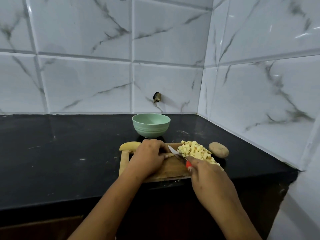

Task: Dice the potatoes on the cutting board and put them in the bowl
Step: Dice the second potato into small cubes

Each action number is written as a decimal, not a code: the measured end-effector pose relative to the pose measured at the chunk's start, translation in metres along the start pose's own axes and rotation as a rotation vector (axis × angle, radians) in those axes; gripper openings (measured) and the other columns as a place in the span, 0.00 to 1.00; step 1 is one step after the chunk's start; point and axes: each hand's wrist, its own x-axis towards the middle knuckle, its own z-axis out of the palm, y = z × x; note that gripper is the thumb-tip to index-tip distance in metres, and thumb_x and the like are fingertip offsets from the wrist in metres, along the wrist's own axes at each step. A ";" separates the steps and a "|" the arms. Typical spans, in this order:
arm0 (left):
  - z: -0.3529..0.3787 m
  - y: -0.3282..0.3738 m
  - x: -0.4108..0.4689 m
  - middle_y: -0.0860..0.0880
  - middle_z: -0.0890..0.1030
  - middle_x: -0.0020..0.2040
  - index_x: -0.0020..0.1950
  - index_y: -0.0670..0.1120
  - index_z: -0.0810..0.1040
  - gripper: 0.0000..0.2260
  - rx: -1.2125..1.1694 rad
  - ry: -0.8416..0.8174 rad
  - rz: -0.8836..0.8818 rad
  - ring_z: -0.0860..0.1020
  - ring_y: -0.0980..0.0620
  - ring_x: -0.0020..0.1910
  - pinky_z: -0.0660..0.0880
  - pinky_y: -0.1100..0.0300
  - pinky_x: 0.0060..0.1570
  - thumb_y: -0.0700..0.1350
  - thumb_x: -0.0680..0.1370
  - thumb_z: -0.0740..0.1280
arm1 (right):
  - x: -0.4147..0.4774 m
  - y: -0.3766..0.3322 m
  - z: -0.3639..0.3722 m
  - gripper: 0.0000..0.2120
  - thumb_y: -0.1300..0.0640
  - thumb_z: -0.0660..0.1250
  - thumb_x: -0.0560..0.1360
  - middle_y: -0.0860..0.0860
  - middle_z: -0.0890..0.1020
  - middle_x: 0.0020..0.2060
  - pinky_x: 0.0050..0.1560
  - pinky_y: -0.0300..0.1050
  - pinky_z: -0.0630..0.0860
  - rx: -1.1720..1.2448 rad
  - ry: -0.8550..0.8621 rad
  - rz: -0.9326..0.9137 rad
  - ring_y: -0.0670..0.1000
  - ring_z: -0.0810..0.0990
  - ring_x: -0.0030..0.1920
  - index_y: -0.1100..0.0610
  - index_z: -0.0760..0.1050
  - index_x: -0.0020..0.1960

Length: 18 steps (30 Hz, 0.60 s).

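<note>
A wooden cutting board (171, 169) lies on the black counter. On its right part sits a heap of diced potato (196, 151). My left hand (149, 155) presses down on a thin potato strip (168, 155) at the board's middle, fingers curled over it. My right hand (206, 174) grips a red-handled knife (179, 156), whose blade points up-left and lies just right of the strip. A cut potato piece (129, 145) lies off the board's far-left corner. A whole unpeeled potato (218, 149) rests right of the board. The pale green bowl (151, 125) stands behind the board, its visible inside bare.
The black counter (60, 153) stretches to the left. Marble-patterned tiled walls close the back and the right side, meeting in a corner behind the whole potato. A small dark fitting (157, 97) sticks out of the back wall above the bowl.
</note>
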 end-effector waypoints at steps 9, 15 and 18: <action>0.000 0.005 -0.008 0.56 0.80 0.55 0.55 0.53 0.82 0.08 0.032 0.029 -0.011 0.75 0.56 0.54 0.67 0.67 0.50 0.49 0.77 0.66 | -0.007 -0.004 0.009 0.20 0.52 0.52 0.83 0.44 0.78 0.54 0.48 0.38 0.75 0.032 0.022 -0.044 0.44 0.76 0.52 0.46 0.61 0.74; -0.003 0.003 -0.010 0.57 0.80 0.51 0.46 0.53 0.83 0.17 -0.091 -0.001 -0.031 0.74 0.55 0.54 0.72 0.61 0.56 0.32 0.72 0.62 | -0.011 -0.003 0.003 0.20 0.51 0.51 0.83 0.44 0.77 0.56 0.49 0.38 0.75 0.056 0.036 -0.037 0.44 0.76 0.53 0.44 0.60 0.75; -0.003 0.001 -0.011 0.56 0.79 0.50 0.52 0.52 0.82 0.16 -0.149 0.127 -0.104 0.74 0.56 0.53 0.72 0.62 0.56 0.33 0.74 0.64 | -0.011 -0.005 0.000 0.21 0.52 0.52 0.83 0.44 0.77 0.57 0.49 0.37 0.73 0.083 0.011 -0.039 0.43 0.75 0.53 0.45 0.60 0.75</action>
